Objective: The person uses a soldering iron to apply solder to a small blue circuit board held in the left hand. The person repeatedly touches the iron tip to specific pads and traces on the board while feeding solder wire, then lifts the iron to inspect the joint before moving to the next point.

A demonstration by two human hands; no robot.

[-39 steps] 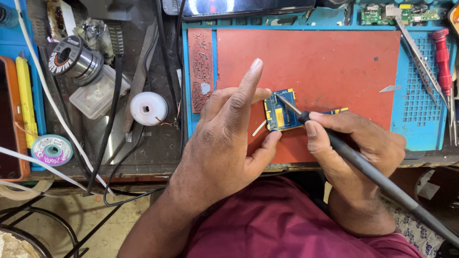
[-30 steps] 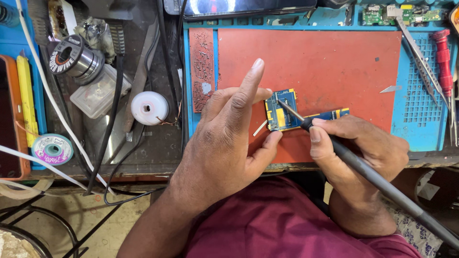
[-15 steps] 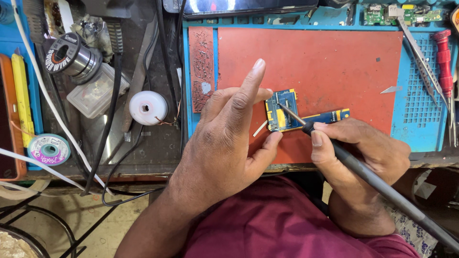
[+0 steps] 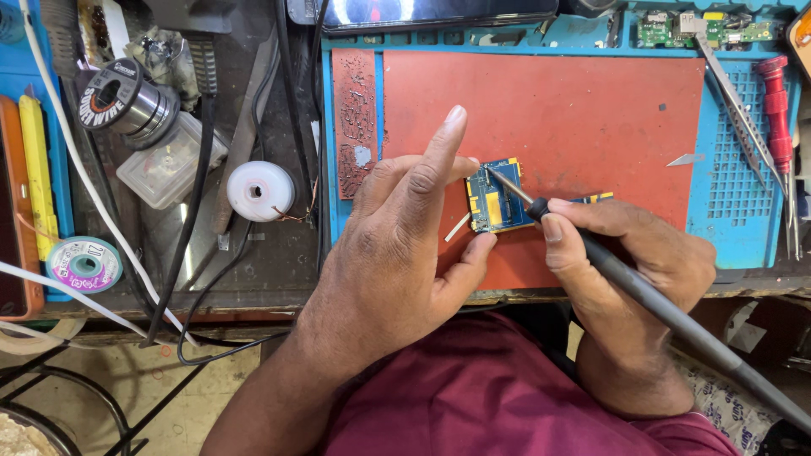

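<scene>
A small blue circuit board [image 4: 494,196] with yellow pads lies on the red work mat [image 4: 583,110]. My left hand [image 4: 405,245] steadies the board's left edge with fingers and thumb, the index finger raised. My right hand [image 4: 634,262] grips a dark soldering iron [image 4: 667,312] like a pen, its metal tip resting on the board's upper part. The iron's handle and cord run off toward the lower right. A thin pale sliver lies by my left thumb.
Tweezers [image 4: 743,110] and a red screwdriver [image 4: 775,110] lie on the blue mat at right. A solder spool [image 4: 122,97], a white reel [image 4: 260,191], a small tape roll [image 4: 84,263] and black cables crowd the left bench. A phone [image 4: 431,13] sits at the top edge.
The soldering iron's tip has slid slightly up and left across the board. My left hand has stayed in place on the board.
</scene>
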